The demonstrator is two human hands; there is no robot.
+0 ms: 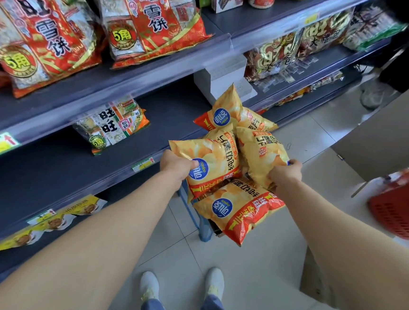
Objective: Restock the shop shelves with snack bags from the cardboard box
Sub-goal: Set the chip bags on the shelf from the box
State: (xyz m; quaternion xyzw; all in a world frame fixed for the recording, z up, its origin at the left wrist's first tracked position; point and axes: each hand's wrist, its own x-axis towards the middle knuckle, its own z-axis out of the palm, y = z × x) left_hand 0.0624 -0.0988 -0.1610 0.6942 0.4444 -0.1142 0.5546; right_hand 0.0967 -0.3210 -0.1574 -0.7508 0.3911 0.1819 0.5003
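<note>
Beside the dark shelf (56, 166), each hand's grip pinches a glossy, puffy chip bag: left hand (176, 163), right hand (286, 173).

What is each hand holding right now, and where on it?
Left hand pinches one chip bag at its logo end; right hand grips another bag at its edge.

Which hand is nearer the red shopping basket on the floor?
Right. The right hand grips a chip bag a short way from the red basket; the left hand holds another bag farther off, by the shelf.
</note>
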